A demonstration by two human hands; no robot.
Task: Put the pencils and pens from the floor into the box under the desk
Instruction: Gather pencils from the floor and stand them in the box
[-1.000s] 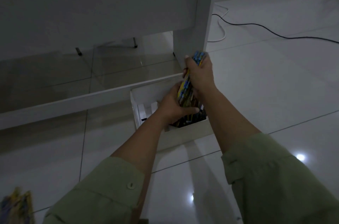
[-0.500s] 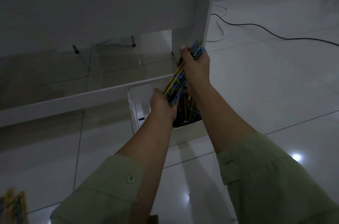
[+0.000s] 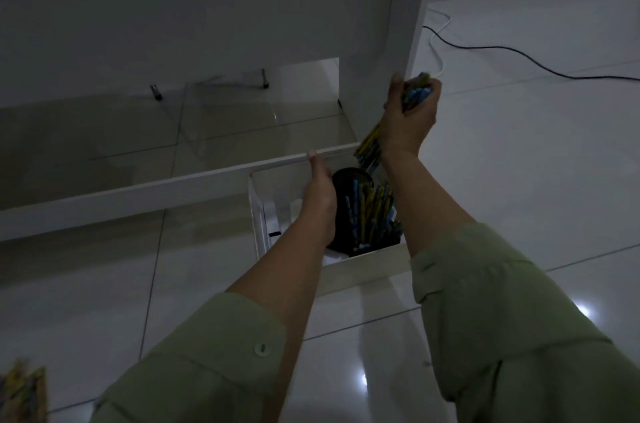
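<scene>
Pencils (image 3: 414, 97) gripped in right hand (image 3: 410, 117) above box (image 3: 363, 265); left hand (image 3: 320, 195) spread flat.

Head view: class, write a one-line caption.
Right hand grips pencil bundle above white box; left hand open.

Right hand (image 3: 410, 114): grips pencil bundle (image 3: 372, 143) above box (image 3: 363, 265). Left hand (image 3: 320, 194): fingers straight, over box, beside black holder (image 3: 346, 180) of pencils.
</scene>
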